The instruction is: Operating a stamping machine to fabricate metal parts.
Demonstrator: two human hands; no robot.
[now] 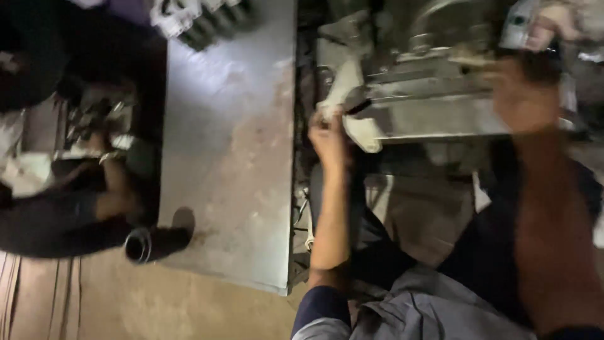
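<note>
The picture is blurred by motion. A grey metal machine (pixel 428 94) stands at the upper right. My left hand (pixel 327 135) reaches up from below, fingers closed on the end of a pale lever (pixel 346 88) at the machine's left side. My right hand (pixel 519 94) is raised at the machine's right side, wrapped over a dark knob (pixel 541 63). My dark sleeves and grey clothing (pixel 428 308) fill the bottom right.
A large grey metal plate (pixel 226 145) lies in the middle, with a dark short tube (pixel 148 242) at its lower left corner. Ribbed metal parts (pixel 201 19) sit at the top. Another person in dark clothes (pixel 56 220) works at the left. Someone's hand (pixel 553 22) shows top right.
</note>
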